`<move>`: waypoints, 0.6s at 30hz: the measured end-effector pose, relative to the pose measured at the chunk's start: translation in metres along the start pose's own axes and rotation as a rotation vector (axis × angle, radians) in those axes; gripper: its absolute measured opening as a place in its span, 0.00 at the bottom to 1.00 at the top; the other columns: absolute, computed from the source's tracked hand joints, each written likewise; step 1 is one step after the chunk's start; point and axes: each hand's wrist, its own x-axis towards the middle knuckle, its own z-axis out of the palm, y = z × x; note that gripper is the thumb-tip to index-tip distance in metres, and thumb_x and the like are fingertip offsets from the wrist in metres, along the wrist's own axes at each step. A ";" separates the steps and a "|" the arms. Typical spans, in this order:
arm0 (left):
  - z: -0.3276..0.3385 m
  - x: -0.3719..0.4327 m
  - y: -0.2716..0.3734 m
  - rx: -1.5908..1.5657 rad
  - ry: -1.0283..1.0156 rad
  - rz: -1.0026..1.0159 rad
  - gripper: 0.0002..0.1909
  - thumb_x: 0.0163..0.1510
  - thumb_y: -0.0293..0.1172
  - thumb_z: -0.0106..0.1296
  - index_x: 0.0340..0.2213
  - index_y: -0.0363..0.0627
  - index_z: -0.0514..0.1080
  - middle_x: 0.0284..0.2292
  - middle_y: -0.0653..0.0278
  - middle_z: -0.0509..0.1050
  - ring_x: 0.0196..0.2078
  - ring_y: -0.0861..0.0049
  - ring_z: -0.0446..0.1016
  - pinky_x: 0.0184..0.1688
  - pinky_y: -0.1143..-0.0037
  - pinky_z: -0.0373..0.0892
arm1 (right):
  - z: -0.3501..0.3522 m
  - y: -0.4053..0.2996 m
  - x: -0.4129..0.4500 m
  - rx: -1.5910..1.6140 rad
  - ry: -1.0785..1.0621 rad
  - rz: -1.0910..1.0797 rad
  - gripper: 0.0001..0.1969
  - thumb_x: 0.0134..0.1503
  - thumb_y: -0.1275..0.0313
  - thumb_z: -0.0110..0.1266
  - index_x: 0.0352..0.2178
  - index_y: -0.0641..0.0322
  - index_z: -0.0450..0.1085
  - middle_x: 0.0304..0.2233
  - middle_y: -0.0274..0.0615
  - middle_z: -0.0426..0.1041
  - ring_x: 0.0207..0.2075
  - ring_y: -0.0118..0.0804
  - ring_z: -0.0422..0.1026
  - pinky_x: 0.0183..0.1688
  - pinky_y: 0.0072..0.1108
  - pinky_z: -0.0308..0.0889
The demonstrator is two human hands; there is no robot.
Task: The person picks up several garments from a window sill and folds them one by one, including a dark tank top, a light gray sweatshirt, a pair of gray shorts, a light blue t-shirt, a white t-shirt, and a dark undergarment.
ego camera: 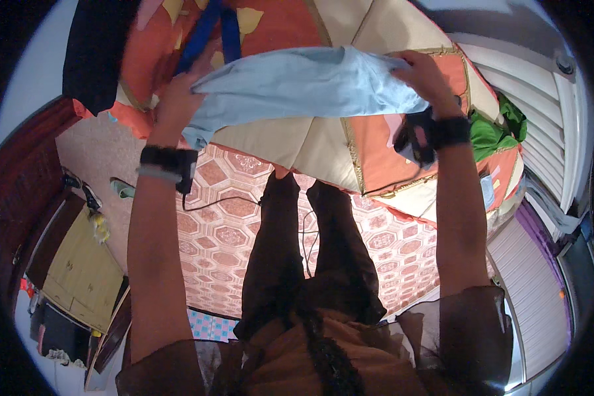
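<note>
A light blue cloth, perhaps a garment, is stretched sideways between my two hands above the edge of a bed or padded surface. My left hand grips its left end, and my right hand grips its right end. The cloth sags a little and shows soft folds at the right. Beneath it lies a patchwork cover in orange and cream with gold trim. Black bands with small devices sit on both wrists.
Dark blue straps lie at the upper left of the cover. A green cloth and a dark object with a cable are at the right. Shoes and a wooden cabinet stand at the left. Cables cross the patterned floor.
</note>
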 end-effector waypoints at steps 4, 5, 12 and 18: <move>-0.053 -0.021 0.046 -0.241 -0.074 -0.193 0.14 0.32 0.19 0.47 0.28 0.37 0.67 0.26 0.57 0.68 0.29 0.70 0.68 0.31 0.78 0.64 | -0.037 -0.022 -0.055 0.060 0.011 0.140 0.11 0.37 0.72 0.50 0.27 0.64 0.66 0.26 0.44 0.69 0.30 0.35 0.68 0.34 0.21 0.62; -0.066 -0.037 0.052 -0.239 -0.073 -0.202 0.14 0.32 0.19 0.47 0.28 0.37 0.67 0.26 0.57 0.68 0.29 0.70 0.68 0.31 0.78 0.64 | -0.041 -0.030 -0.068 -0.071 -0.031 0.076 0.11 0.37 0.74 0.50 0.27 0.64 0.66 0.26 0.43 0.69 0.30 0.31 0.68 0.33 0.18 0.62; -0.098 -0.040 0.062 -0.322 0.017 -0.251 0.11 0.35 0.17 0.47 0.27 0.36 0.66 0.23 0.64 0.68 0.28 0.81 0.66 0.31 0.81 0.63 | -0.096 -0.055 -0.078 0.151 0.018 0.265 0.09 0.35 0.80 0.48 0.25 0.65 0.63 0.20 0.35 0.65 0.24 0.25 0.64 0.29 0.15 0.60; -0.100 -0.032 0.074 0.005 0.370 0.013 0.13 0.31 0.15 0.46 0.25 0.40 0.68 0.25 0.63 0.65 0.29 0.74 0.66 0.31 0.79 0.63 | -0.100 -0.048 -0.066 0.293 0.174 0.129 0.09 0.35 0.79 0.52 0.24 0.62 0.64 0.19 0.29 0.65 0.22 0.20 0.61 0.26 0.13 0.59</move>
